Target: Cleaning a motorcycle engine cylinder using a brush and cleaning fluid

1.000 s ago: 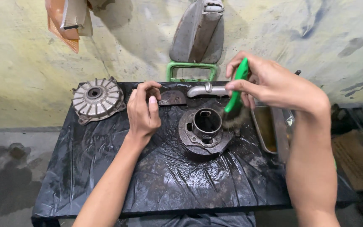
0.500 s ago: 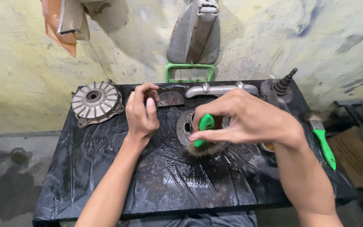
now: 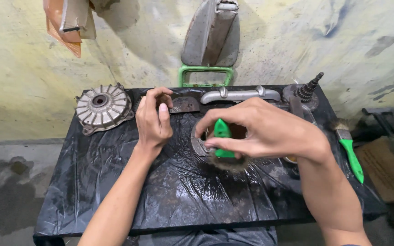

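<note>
My right hand (image 3: 261,130) grips a green-handled brush (image 3: 223,136) and presses its bristles against the near side of a round dark metal part (image 3: 199,145) lying in the middle of a table covered with black plastic sheet (image 3: 160,191). The hand hides most of that part. My left hand (image 3: 153,119) rests on the sheet just left of it, fingers curled, thumb up, holding nothing that I can see.
A ribbed grey metal hub (image 3: 102,108) lies at the back left. A curved metal pipe (image 3: 240,94) and a stepped cone-shaped part (image 3: 307,91) sit along the back edge. A second green-handled brush (image 3: 349,148) lies at the right. A green frame (image 3: 206,75) stands against the wall.
My right hand has brought the brush down from the right rear onto the round part and now scrubs its near side. A second brush at the right came into view. My left hand stayed put.
</note>
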